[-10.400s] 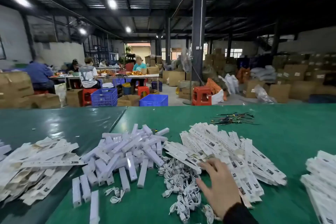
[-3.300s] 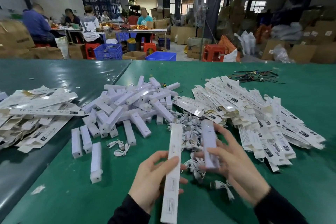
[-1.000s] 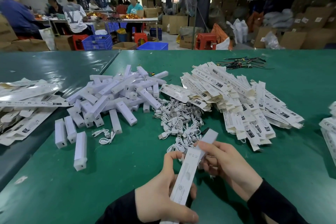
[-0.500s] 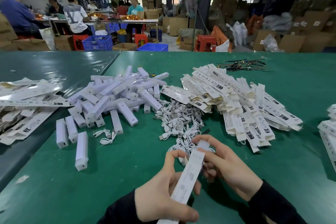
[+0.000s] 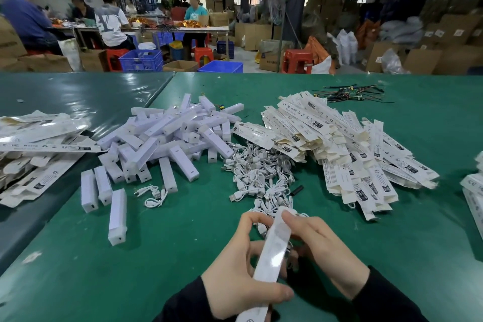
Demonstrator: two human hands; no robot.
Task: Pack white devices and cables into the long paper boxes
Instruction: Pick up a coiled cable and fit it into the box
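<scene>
My left hand (image 5: 236, 272) grips a long white paper box (image 5: 271, 253) held slanted above the green table (image 5: 130, 264). My right hand (image 5: 324, 248) holds the box's far end, fingertips at its top. What is inside the box is hidden. A heap of white devices (image 5: 167, 138) lies at centre left. A tangle of white cables (image 5: 258, 175) lies just beyond my hands. A pile of flat paper boxes (image 5: 339, 144) spreads to the right.
More flat boxes (image 5: 34, 149) lie at the left and another stack (image 5: 473, 191) at the right edge. A loose cable (image 5: 154, 193) and single devices (image 5: 117, 213) lie near the front left. Dark wires (image 5: 352, 93) sit at the back. People work at tables beyond.
The box's far end has come closer to me, and my right fingers have slid up to its top end. The device seen earlier in my right hand is out of sight.
</scene>
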